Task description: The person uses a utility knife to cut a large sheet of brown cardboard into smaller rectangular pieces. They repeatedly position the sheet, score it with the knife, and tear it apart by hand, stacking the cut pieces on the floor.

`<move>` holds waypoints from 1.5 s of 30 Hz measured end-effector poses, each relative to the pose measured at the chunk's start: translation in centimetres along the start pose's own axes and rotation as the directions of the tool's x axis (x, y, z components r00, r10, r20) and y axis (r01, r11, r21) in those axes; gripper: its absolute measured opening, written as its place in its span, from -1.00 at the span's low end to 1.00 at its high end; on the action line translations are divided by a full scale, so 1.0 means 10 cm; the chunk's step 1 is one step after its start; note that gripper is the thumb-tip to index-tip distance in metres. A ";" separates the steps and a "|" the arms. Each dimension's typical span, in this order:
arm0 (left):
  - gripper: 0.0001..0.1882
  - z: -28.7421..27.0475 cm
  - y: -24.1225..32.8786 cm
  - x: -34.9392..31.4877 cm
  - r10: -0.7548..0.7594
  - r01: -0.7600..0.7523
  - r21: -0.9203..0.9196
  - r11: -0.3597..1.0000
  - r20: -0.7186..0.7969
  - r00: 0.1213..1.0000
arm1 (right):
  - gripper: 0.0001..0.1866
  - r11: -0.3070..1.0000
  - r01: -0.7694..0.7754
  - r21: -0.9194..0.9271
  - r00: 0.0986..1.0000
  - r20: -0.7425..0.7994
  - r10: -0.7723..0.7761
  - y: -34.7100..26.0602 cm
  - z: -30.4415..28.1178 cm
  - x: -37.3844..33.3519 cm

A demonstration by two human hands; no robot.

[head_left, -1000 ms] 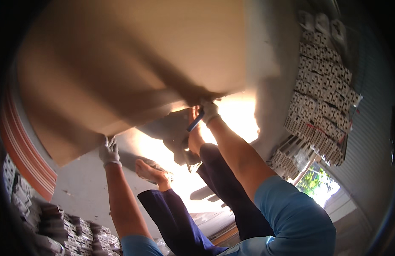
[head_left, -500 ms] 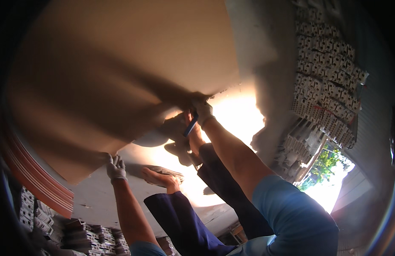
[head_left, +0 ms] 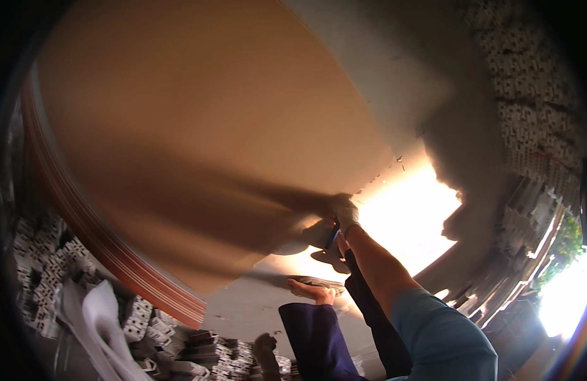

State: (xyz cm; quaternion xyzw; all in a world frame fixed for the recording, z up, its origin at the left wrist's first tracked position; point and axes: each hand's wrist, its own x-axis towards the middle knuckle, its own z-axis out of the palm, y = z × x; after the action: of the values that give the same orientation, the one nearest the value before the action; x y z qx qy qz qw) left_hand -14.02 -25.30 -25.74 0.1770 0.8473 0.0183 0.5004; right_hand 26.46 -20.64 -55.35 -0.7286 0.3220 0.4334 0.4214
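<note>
A large brown cardboard sheet (head_left: 198, 127) lies spread over the floor in front of me. My right hand (head_left: 345, 213), in a pale work glove, is closed on a slim blue tool (head_left: 333, 235) at the sheet's near right edge. The tool's working end is hidden by the hand and shadow. Low in the picture, apart from the sheet, my left hand (head_left: 265, 350) appears gloved, dark and blurred; its fingers cannot be made out. My sandalled foot (head_left: 314, 291) rests on the floor just short of the sheet.
Reddish-brown striped strips (head_left: 135, 270) curve along the sheet's left side. Bundled pale slotted profiles (head_left: 36, 273) are stacked at the left, with more stacks (head_left: 538, 114) at the right. White plastic wrap (head_left: 102, 324) lies lower left. Strong sunlight (head_left: 408, 216) falls beside my right hand.
My left hand has let go of the sheet's near edge and drawn back toward me. My right hand still grips the blue tool at the edge. The view has swung left.
</note>
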 end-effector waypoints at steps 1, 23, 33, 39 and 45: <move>-0.78 -0.06 0.07 -0.18 0.070 -0.072 0.030 0.997 0.053 0.996 | -0.80 1.000 0.010 0.023 1.000 -0.017 -0.010 0.02 -0.01 0.02; -0.67 -1.40 1.05 -0.91 0.051 -0.148 0.551 0.821 0.187 0.981 | -0.81 0.990 0.095 -0.102 0.994 -0.043 -0.100 0.09 -0.07 0.08; -0.78 -1.81 1.84 -0.30 -0.006 -0.052 0.257 0.965 0.219 0.976 | -0.79 0.983 -0.010 -0.184 0.993 -0.118 -0.012 -0.90 -0.78 -0.72; -0.71 -1.98 2.43 -0.08 0.063 -0.094 0.199 0.975 0.158 0.985 | -0.65 0.719 0.397 -0.570 0.873 -0.009 -0.488 -2.23 -0.51 -1.50; -0.77 -1.37 2.49 -0.01 -0.031 0.014 0.080 0.997 0.213 0.977 | -0.69 0.497 0.283 -0.820 0.877 0.011 -0.481 -2.76 -0.19 -1.07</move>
State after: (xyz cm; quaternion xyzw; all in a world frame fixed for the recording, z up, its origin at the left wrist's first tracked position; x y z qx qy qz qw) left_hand -18.67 -0.05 -13.61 0.1880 0.7905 -0.0396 0.5815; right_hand 45.74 -9.11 -35.94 -0.9339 -0.0342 0.3428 0.0953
